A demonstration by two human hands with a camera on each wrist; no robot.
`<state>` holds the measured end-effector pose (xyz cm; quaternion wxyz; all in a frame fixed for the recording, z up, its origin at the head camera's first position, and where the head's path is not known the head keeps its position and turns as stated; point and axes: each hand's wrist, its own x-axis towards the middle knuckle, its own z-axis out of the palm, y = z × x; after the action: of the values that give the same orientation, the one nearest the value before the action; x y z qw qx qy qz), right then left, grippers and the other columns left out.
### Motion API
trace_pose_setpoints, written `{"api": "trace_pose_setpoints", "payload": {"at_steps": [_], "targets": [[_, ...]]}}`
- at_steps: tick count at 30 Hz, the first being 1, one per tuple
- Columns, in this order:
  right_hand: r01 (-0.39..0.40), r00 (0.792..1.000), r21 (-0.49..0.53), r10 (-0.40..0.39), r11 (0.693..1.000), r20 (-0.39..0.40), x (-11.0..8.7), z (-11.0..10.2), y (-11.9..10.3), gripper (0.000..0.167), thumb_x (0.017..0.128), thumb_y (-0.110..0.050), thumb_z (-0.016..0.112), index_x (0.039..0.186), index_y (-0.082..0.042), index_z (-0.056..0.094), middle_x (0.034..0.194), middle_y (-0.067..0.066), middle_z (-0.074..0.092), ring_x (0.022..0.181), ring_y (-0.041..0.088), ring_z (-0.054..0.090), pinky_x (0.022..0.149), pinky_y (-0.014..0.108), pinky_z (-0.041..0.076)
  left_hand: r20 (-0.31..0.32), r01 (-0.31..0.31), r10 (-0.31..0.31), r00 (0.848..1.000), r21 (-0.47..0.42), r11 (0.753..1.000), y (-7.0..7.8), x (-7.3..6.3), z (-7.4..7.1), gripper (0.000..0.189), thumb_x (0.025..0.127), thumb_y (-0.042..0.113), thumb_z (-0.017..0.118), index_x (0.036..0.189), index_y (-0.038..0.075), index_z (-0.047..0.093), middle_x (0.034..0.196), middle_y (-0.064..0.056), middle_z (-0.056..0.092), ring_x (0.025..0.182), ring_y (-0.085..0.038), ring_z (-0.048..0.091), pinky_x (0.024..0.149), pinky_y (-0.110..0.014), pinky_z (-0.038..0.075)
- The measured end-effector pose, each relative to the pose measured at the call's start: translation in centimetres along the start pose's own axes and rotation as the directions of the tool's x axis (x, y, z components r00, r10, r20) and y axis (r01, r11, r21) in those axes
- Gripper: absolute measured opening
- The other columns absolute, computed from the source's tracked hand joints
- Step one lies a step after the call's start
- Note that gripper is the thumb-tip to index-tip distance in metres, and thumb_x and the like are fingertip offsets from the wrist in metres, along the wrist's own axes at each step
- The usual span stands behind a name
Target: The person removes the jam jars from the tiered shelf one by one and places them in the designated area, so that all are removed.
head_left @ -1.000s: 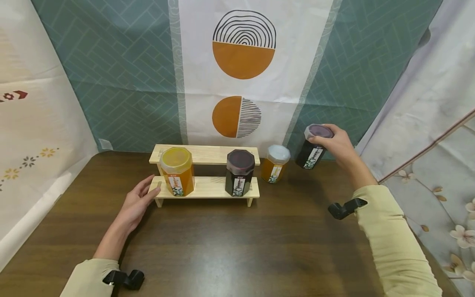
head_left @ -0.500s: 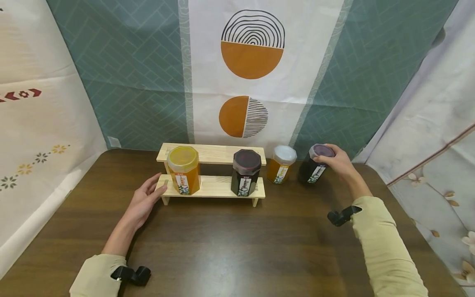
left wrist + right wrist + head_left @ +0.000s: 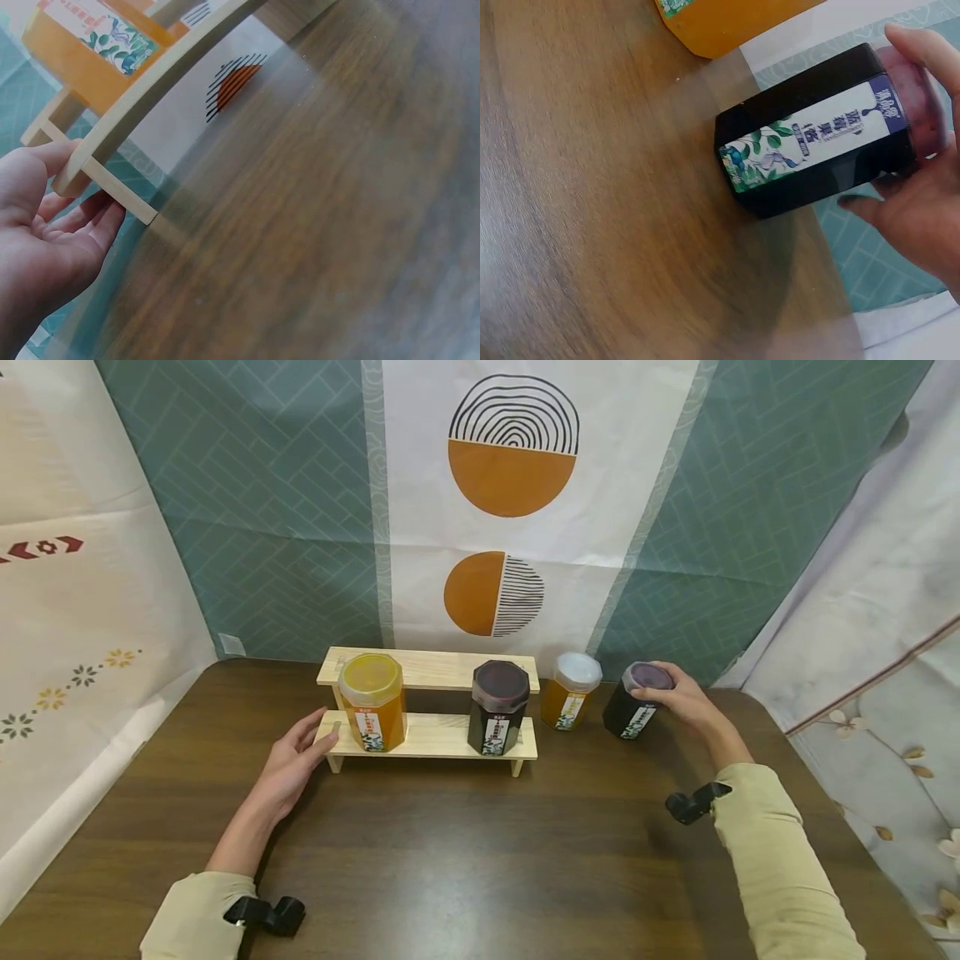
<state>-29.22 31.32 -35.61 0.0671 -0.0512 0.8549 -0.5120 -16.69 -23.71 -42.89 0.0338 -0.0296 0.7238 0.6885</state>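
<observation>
My left hand [image 3: 291,764] holds the left end of a two-tier wooden rack [image 3: 435,739]. In the left wrist view the thumb lies over the board end, with the fingers beneath it by the leg. My right hand [image 3: 688,700] grips a dark eight-sided jar [image 3: 628,714] around its purple lid, thumb on one side. The jar's base is at the tabletop, a white label facing me, as the right wrist view shows up close. To its left stands an amber jar [image 3: 564,703] with a whitish lid.
On the rack's lower tier stand a yellow-lidded amber jar [image 3: 372,714] at left and another dark jar [image 3: 497,718] at right. Behind is the bare upper tier [image 3: 431,668]. A patterned cloth [image 3: 300,527] hangs at the table's back edge, with pale cloths along both sides.
My right hand has lowered the dark jar from the air to the tabletop, right of the whitish-lidded jar. My left hand stays at the rack's end. The head view has shifted slightly.
</observation>
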Motion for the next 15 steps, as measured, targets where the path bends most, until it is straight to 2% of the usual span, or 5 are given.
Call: {"api": "trace_pose_setpoints", "payload": {"at_steps": [4,8,12,15], "targets": [[0.003,1.0,-0.054,-0.002,0.999,0.018,-0.5,-0.4,-0.9,0.079,0.094,-0.025,0.064,0.153,0.0,0.018,0.145,0.029,0.031,0.122,0.033,0.039,0.097,0.034,0.037,0.004,-0.001,0.001,1.0,-0.002,1.0,0.0,-0.1,0.0,0.076,0.1,0.031,0.055,0.155,0.004,0.01,0.153,-0.023,0.024,0.125,-0.013,0.041,0.097,-0.016,0.039],[0.021,0.998,-0.112,-0.027,0.993,-0.052,-1.3,-0.7,-2.2,0.078,0.095,-0.034,0.062,0.152,0.0,0.021,0.151,0.028,0.027,0.137,0.041,0.026,0.109,0.054,0.025,0.008,-0.005,0.005,1.0,0.0,1.0,-0.1,0.0,0.0,0.076,0.1,0.031,0.054,0.155,0.004,0.01,0.153,-0.023,0.024,0.129,-0.016,0.038,0.097,-0.016,0.04],[0.04,0.99,-0.151,-0.06,0.988,-0.128,-2.1,-0.4,-3.6,0.074,0.096,-0.036,0.06,0.15,0.001,0.026,0.15,0.026,0.03,0.139,0.043,0.022,0.109,0.059,0.021,0.004,-0.006,0.006,1.0,-0.007,1.0,-0.1,0.0,0.0,0.076,0.1,0.031,0.055,0.155,0.004,0.01,0.153,-0.023,0.024,0.129,-0.016,0.039,0.096,-0.016,0.04],[0.072,0.984,-0.15,-0.094,0.986,-0.148,-2.6,0.3,-4.6,0.07,0.097,-0.033,0.059,0.15,0.001,0.028,0.15,0.026,0.031,0.138,0.044,0.022,0.109,0.06,0.021,-0.001,-0.002,0.002,1.0,-0.014,1.0,-0.1,0.0,0.0,0.076,0.1,0.03,0.055,0.155,0.004,0.01,0.153,-0.023,0.024,0.127,-0.014,0.04,0.096,-0.015,0.04]]}}
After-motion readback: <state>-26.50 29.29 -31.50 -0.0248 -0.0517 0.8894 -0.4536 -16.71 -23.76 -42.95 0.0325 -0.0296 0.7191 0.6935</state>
